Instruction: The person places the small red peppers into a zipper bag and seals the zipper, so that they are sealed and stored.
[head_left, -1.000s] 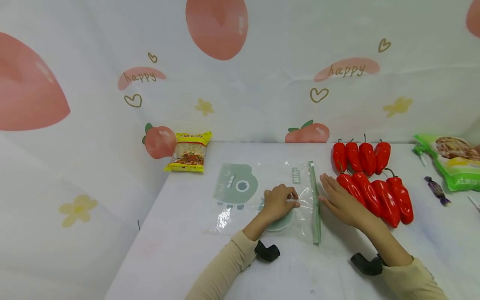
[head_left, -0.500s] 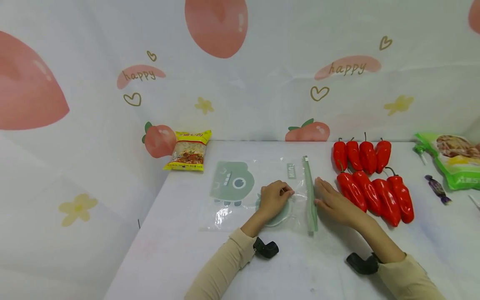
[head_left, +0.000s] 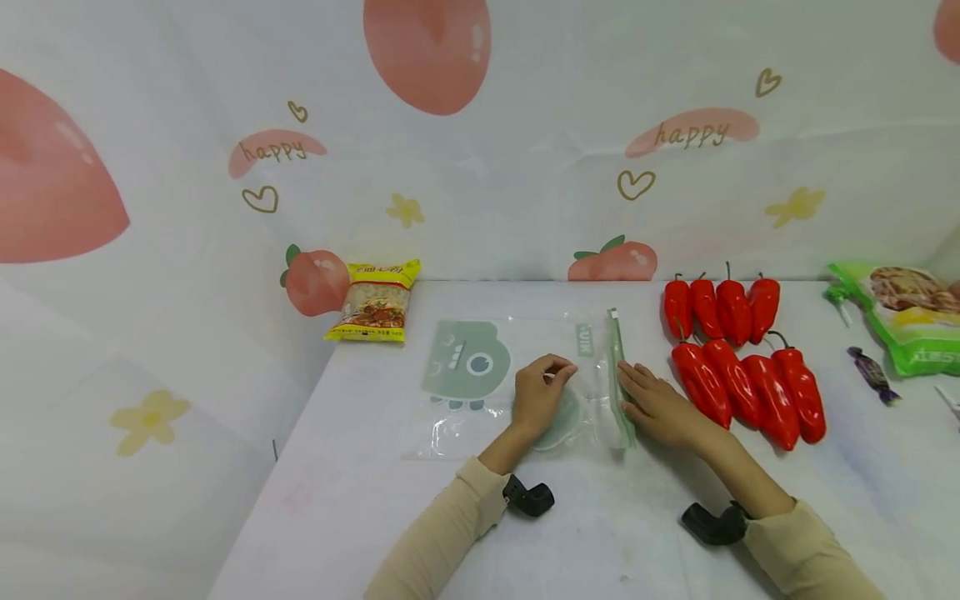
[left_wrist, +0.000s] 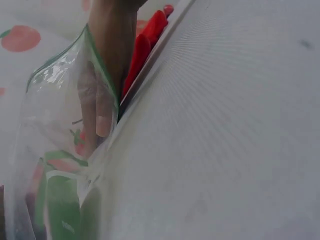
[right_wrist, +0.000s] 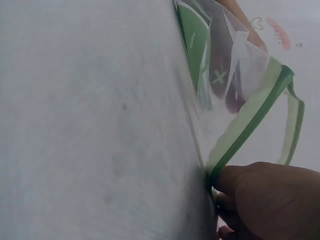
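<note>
A clear zip bag [head_left: 468, 367] with a green dinosaur print lies on the table, its green-edged mouth toward the right. My left hand [head_left: 536, 400] pinches the bag's upper film between thumb and fingers. At the mouth is my right hand [head_left: 662, 410], its fingers straight. The left wrist view shows the right hand [left_wrist: 112, 55] with fingers seen through the bag's film [left_wrist: 55, 115]. In the right wrist view, the two green edges [right_wrist: 252, 122] of the mouth stand apart, and the right thumb touches the lower one. The film partly hides the left fingers there.
Several red peppers [head_left: 738, 392] lie in two rows right of the right hand. A yellow noodle packet [head_left: 375, 304] stands at the back left. At the far right are a green food packet [head_left: 911, 321], a lollipop [head_left: 838, 300] and a wrapped candy [head_left: 872, 375].
The right hand has moved left from beside the bag to its mouth. The left hand's fingers have closed on the film and drawn slightly left. The mouth edge has shifted a little left.
</note>
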